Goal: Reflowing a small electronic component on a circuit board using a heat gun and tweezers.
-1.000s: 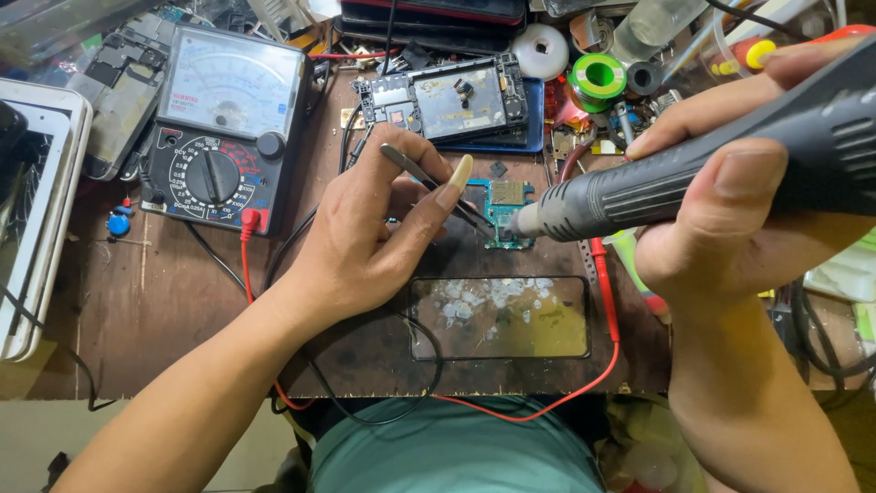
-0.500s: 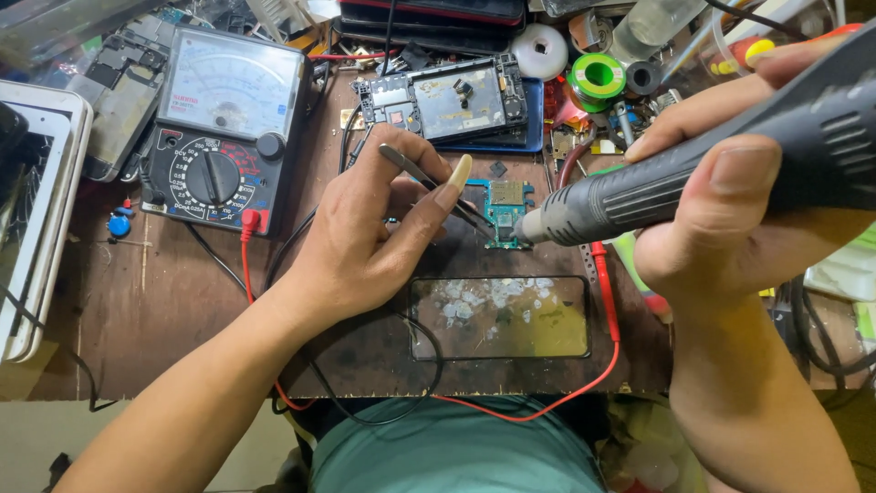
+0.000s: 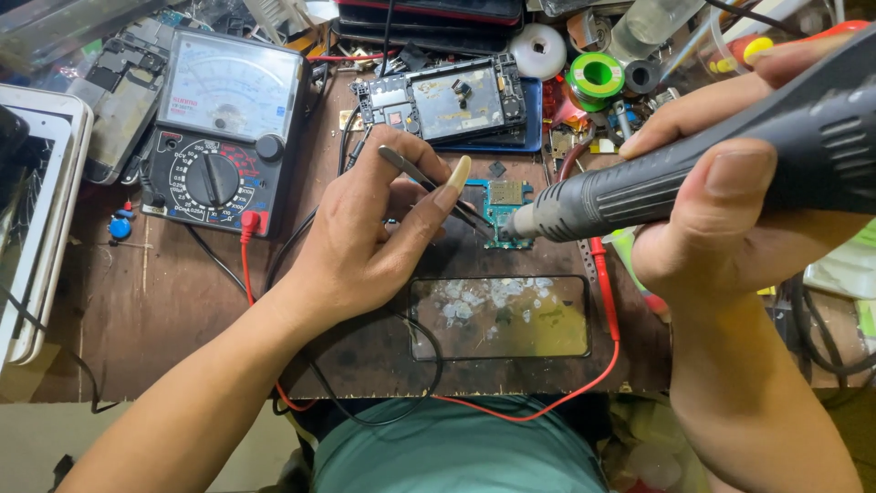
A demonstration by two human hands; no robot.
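Right at the middle of the brown wooden workbench (image 3: 164,310) lies a small blue-green circuit board (image 3: 507,203), just above a dark glass plate (image 3: 500,318) that has whitish smears on it. The left hand (image 3: 365,242) rests on the bench beside the board, its fingers closed in a pinch around thin metal tweezers (image 3: 436,190), and the tweezer tips reach down to the left edge of the board. The right hand (image 3: 730,205) is wrapped firmly around a thick grey hot-air handpiece (image 3: 693,164), thumb on top, and the metal nozzle points at the board from the right, very near to it; I cannot tell if it touches. A red wire (image 3: 606,301) runs down the right side of the glass plate and curves under it. To the left, well apart from the board, stands an analog multimeter (image 3: 222,128) with a black dial, and a red lead is plugged into its bottom corner. Behind the board lies an opened phone frame (image 3: 443,96), and further right a green spool (image 3: 594,77) sits near a white tape roll (image 3: 538,50) among many small parts. A white tray (image 3: 41,228) is at the far left edge.
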